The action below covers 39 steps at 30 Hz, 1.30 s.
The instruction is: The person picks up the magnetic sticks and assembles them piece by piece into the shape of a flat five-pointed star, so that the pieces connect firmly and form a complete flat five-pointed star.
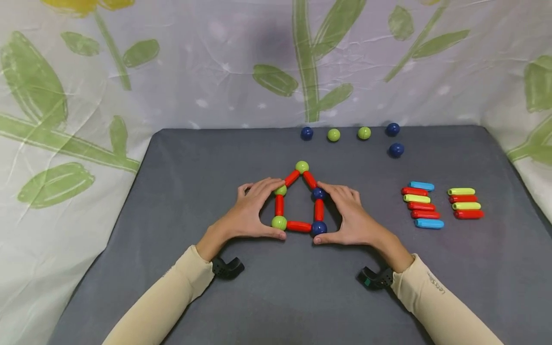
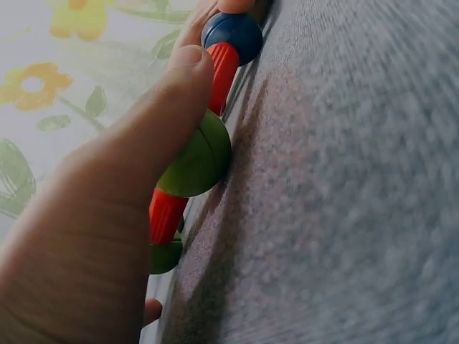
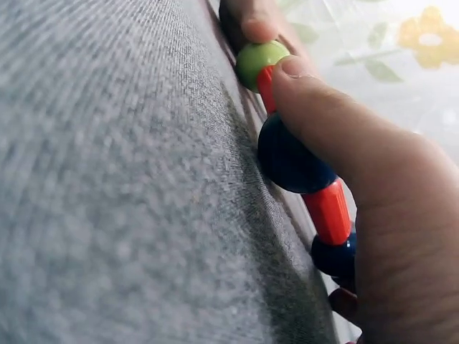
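House-shaped frame (image 1: 299,226) is lying on the grey surface (image 1: 276,297), held from both sides. Left hand (image 1: 252,211) is curved pretty wide, thumb and fingers hugging the two green balls (image 1: 279,223) on that side; right hand (image 1: 351,215) has the same spread grip on two dark blue balls (image 1: 318,227). Red rods (image 1: 319,210) link those up, plus one green ball (image 1: 302,166) at the peak. Further out: ten loose rods (image 1: 422,206) in two columns to the right, five loose balls (image 1: 334,134) near the back edge, flowery cloth (image 1: 207,86) behind.
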Available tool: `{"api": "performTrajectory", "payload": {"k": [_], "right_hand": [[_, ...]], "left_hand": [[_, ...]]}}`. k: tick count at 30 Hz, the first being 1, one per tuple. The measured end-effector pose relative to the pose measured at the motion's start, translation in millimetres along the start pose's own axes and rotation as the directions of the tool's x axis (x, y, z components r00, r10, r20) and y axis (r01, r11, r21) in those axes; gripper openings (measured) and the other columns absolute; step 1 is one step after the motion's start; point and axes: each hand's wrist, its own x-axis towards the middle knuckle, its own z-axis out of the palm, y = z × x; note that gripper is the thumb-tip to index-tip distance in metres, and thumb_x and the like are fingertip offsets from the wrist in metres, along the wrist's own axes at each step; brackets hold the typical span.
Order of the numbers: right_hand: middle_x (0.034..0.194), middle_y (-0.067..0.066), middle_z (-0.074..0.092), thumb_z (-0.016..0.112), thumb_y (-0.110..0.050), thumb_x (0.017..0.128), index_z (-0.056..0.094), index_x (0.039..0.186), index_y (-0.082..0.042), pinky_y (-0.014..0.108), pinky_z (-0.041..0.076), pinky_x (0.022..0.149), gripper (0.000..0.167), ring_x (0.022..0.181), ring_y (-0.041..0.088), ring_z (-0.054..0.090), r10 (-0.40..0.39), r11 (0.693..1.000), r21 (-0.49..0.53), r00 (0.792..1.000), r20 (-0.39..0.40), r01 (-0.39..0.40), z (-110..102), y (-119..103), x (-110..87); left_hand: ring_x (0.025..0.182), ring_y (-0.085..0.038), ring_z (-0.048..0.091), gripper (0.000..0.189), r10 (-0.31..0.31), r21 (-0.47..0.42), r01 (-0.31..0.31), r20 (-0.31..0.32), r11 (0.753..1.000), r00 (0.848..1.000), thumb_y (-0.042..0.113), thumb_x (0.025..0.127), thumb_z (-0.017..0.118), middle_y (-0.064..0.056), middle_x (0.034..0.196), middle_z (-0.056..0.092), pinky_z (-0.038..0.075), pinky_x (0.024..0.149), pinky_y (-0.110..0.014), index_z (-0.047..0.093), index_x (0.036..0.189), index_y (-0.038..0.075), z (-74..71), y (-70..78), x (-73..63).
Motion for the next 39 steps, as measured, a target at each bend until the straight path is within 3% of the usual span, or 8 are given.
{"api": "performTrajectory", "payload": {"k": [12,29,39], "right_hand": [[0.158,0.005,0.041,0.093,-0.055,0.062,0.028,0.160,-0.016,0.052,0.022,0.109,0.124,0.142,0.028,0.035,0.002,1.000,0.013,1.000,-0.029,-0.001,1.1,2.6,-0.8],[0.161,0.009,0.039,0.093,-0.051,0.064,0.027,0.162,-0.017,0.052,0.023,0.105,0.123,0.142,0.030,0.035,-0.009,1.000,0.024,0.999,-0.041,0.010,0.4,3.9,-0.4],[0.161,0.010,0.038,0.092,-0.052,0.066,0.027,0.161,-0.016,0.053,0.023,0.105,0.121,0.142,0.032,0.034,-0.008,1.000,0.019,1.000,-0.030,0.009,-0.2,2.2,-0.5]], "left_hand": [[0.151,-0.020,0.030,0.118,0.027,0.005,-0.027,-0.001,1.000,1.000,0.078,0.067,0.077,0.001,0.165,0.031,0.017,0.114,-0.058,0.026,0.161,0.026,3.3,-0.6,-1.8],[0.149,-0.022,0.033,0.119,0.032,0.003,-0.032,-0.030,0.999,0.999,0.075,0.066,0.080,-0.002,0.162,0.035,0.019,0.113,-0.060,0.029,0.160,0.024,2.3,0.8,-1.7],[0.150,-0.021,0.031,0.121,0.031,0.005,-0.031,-0.027,1.000,0.999,0.081,0.066,0.075,-0.001,0.163,0.033,0.018,0.114,-0.059,0.027,0.161,0.025,2.6,0.5,-2.3]]}}
